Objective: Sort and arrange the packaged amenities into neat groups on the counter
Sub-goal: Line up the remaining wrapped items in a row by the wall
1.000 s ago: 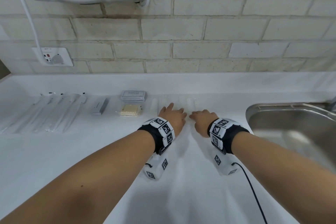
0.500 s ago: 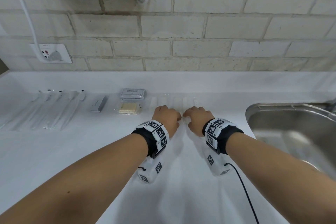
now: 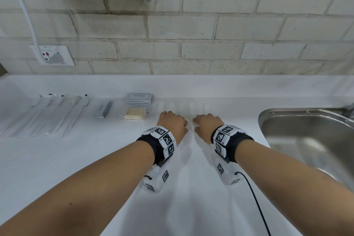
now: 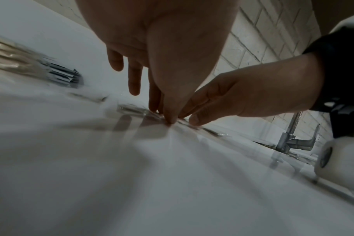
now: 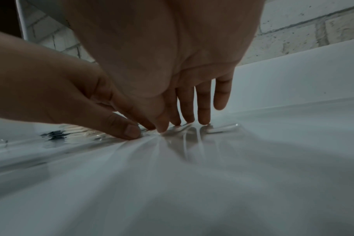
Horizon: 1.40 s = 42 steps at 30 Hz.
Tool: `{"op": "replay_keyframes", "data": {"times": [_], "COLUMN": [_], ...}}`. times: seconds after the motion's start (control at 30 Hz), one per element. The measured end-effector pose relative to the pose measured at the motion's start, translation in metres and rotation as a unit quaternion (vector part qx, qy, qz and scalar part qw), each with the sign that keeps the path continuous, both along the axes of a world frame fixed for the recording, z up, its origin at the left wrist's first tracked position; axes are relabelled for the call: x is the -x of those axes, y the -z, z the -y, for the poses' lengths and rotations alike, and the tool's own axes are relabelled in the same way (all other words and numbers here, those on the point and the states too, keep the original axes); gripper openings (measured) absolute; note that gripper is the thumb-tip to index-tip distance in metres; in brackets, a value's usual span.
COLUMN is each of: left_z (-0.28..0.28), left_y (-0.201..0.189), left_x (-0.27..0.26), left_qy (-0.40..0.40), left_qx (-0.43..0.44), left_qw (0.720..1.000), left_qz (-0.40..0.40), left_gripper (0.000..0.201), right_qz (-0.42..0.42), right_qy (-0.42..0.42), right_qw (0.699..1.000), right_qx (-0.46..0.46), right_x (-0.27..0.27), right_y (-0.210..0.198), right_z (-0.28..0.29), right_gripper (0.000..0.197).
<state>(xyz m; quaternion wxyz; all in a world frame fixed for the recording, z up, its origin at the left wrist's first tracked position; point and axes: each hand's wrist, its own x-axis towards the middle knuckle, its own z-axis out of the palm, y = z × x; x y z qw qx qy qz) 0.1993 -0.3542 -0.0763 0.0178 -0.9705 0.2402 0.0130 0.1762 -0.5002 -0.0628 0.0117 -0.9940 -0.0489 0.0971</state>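
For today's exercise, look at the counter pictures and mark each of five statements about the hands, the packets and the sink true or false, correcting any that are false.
1. Both hands rest fingertips-down on the clear wrapped packets in the middle of the counter. True.
2. The left hand is lifting the grey box off the counter. False: the box lies untouched, well to that hand's left.
3. The sink lies to the right of the right hand. True.
4. The pale yellow packet sits behind the dark sachets, nearer the wall. False: it lies in front of them, nearer the person.
5. A row of long clear-wrapped items lies at the far left. True.
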Motion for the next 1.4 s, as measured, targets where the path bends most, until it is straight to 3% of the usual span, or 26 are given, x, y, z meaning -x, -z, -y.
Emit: {"op": "replay_keyframes", "data": {"times": [0.83,1.1,1.23,1.4], "left_z": [0.002,0.008,0.024,0.035], "left_y": [-0.003,-0.011,-0.01,-0.001], "left_x": [0.0,0.001,0.008,0.012], "left_qy": [-0.013,-0.006,0.02,0.018], "left_qx": [0.007,0.041,0.03,0.015], "left_qw": [1.0,0.999,0.998,0.998], "left_qz": [-0.024,-0.024,-0.044,-0.061], "left_gripper": [0.02,0.04,0.037,0.032], "right_qz": [-0.022,0.042,-0.002,-0.042], "right_qy": [0.033,0.045,0.095,0.087], "right_qw": [0.999,0.997,0.995,0.995], "right_qx": [-0.009,-0.057,-0.023,-0.003], "right_x": [-0.003,0.004,0.01,0.018], "right_y": [-0.002,-0.011,-0.017,-0.013], "right_z": [-0.004,0.011,0.023,0.032], "right_gripper": [0.043,0.045,0.042,0.045]}}
